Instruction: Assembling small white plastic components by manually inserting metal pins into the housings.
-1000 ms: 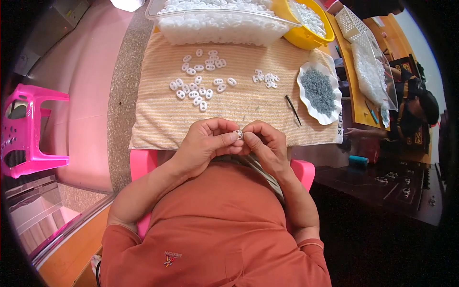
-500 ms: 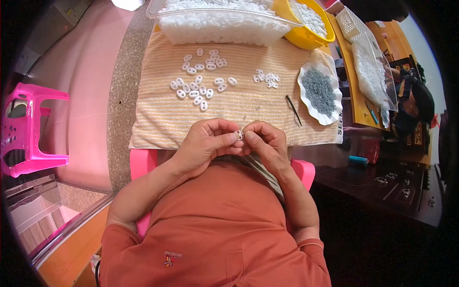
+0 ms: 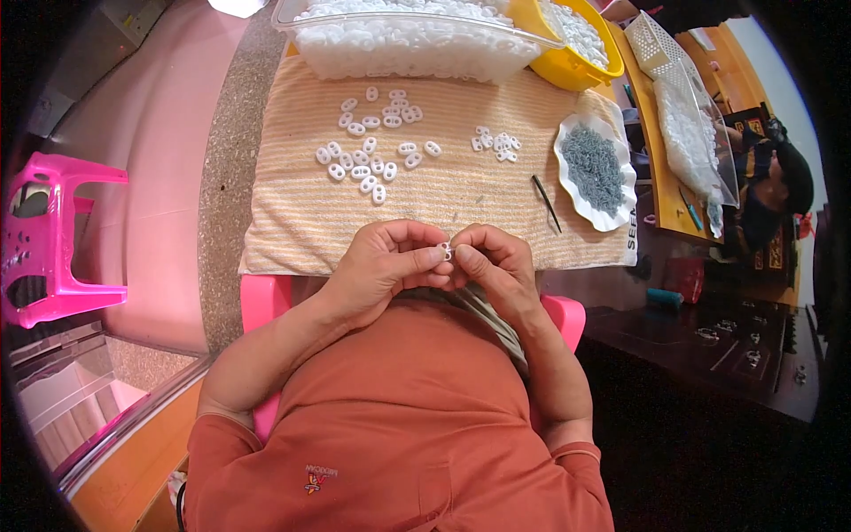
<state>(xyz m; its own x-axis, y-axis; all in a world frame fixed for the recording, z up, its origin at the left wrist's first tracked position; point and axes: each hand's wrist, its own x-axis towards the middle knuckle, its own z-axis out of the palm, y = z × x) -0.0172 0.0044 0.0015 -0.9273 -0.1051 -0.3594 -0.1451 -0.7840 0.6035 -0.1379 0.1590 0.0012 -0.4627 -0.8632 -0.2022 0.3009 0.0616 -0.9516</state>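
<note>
At table edge, left hand (image 3: 381, 266) and right hand (image 3: 496, 266) pinch one small white ring (image 3: 447, 252) between fingertips, close to chest for control; spare rings (image 3: 368, 160) lie on striped cloth (image 3: 292, 222).

From my remote seat I saw the wearer dressed in a rust-orange short-sleeved shirt. The sleeves ended above the elbows with stitched hems, well back from each hand, and both forearms were bare. A small embroidered emblem in yellow and red sat low on the chest. Neither the left hand (image 3: 386, 266) nor the right hand (image 3: 496, 266) wore gloves, rings or a watch.
</note>
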